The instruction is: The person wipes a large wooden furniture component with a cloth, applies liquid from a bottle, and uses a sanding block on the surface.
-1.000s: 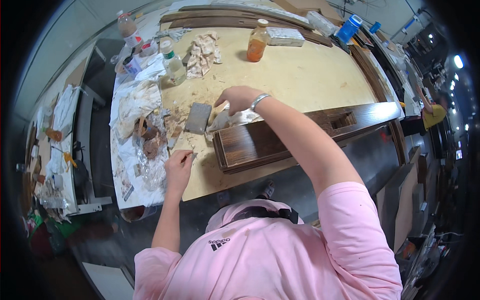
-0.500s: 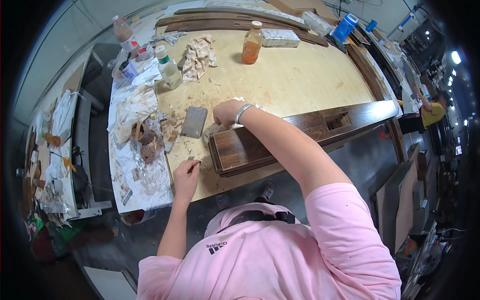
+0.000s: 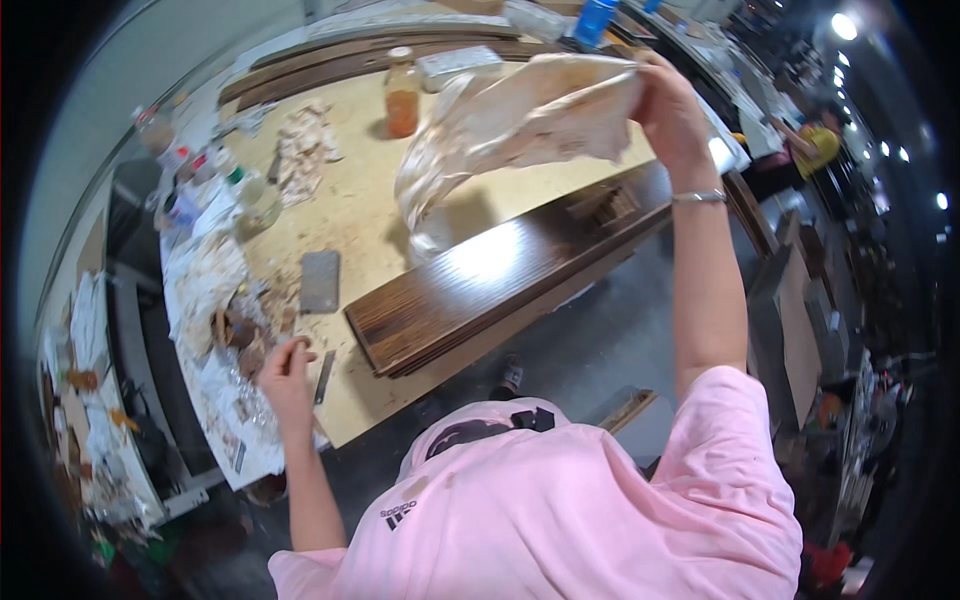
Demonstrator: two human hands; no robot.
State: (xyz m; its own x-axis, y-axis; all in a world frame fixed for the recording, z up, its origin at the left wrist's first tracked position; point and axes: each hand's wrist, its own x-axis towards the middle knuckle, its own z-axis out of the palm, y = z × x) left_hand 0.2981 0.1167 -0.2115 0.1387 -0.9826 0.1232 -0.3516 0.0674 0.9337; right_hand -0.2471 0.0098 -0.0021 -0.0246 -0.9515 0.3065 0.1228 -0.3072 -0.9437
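Note:
My right hand (image 3: pixel 672 115) is raised over the far right of the table and grips one corner of a thin, stained whitish cloth (image 3: pixel 530 115). The cloth trails leftward in the air, its lower end hanging by the back edge of a stack of dark brown wooden boards (image 3: pixel 470 265). The top board is glossy, with a rectangular cutout near its right end. My left hand (image 3: pixel 287 380) is over the table's left side with fingers pinched together; whatever may be in them is hidden. Just right of it lies a thin metal strip (image 3: pixel 324 377). A grey block (image 3: pixel 320 281) rests beyond.
A bottle of orange liquid (image 3: pixel 402 95) and a wrapped silvery block (image 3: pixel 460 66) stand farther back, before long dark wooden strips (image 3: pixel 330 62). A crumpled rag (image 3: pixel 305 150), a clear bottle (image 3: pixel 258 203) and stained paper (image 3: pixel 205 275) occupy the left. Another person (image 3: pixel 815 150) is at far right.
My right hand has swung from the boards' left end up to the far right, lifting the cloth. My left hand has shifted away from the boards, and the view has turned somewhat.

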